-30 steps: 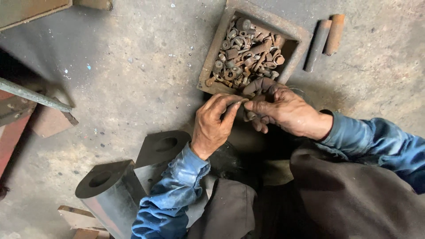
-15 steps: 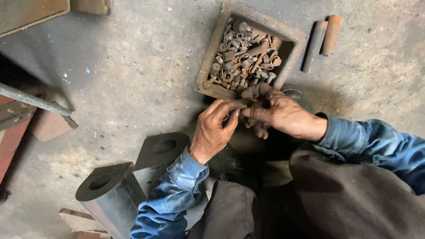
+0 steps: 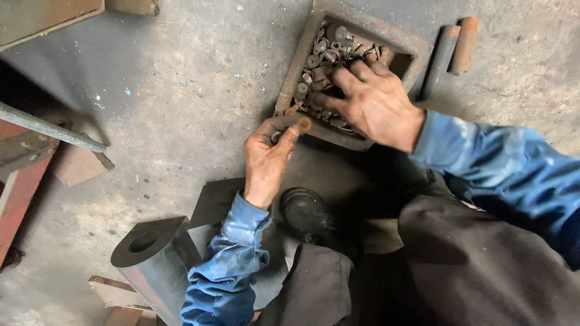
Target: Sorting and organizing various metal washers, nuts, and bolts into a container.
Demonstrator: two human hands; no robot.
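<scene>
A square rusty metal box (image 3: 300,63) stands on the concrete floor, filled with several rusty washers, nuts and bolts (image 3: 318,60). My right hand (image 3: 371,102) reaches into the box, fingers spread over the loose parts. My left hand (image 3: 270,154) stays just outside the box's near corner and pinches a rusty washer (image 3: 304,124) between thumb and fingers, with another small part in the palm. Both sleeves are blue.
Two rusty cylindrical bars (image 3: 453,48) lie right of the box. A grey metal pipe with a flange (image 3: 148,247) and a dark flat plate (image 3: 214,202) sit at lower left. A black shoe (image 3: 305,214) is under my left hand. Red steel frame and rod (image 3: 36,136) at left.
My right hand has left my left hand and moved up into the box. My left hand stays near the box corner, still holding the washer. The view moved closer.
</scene>
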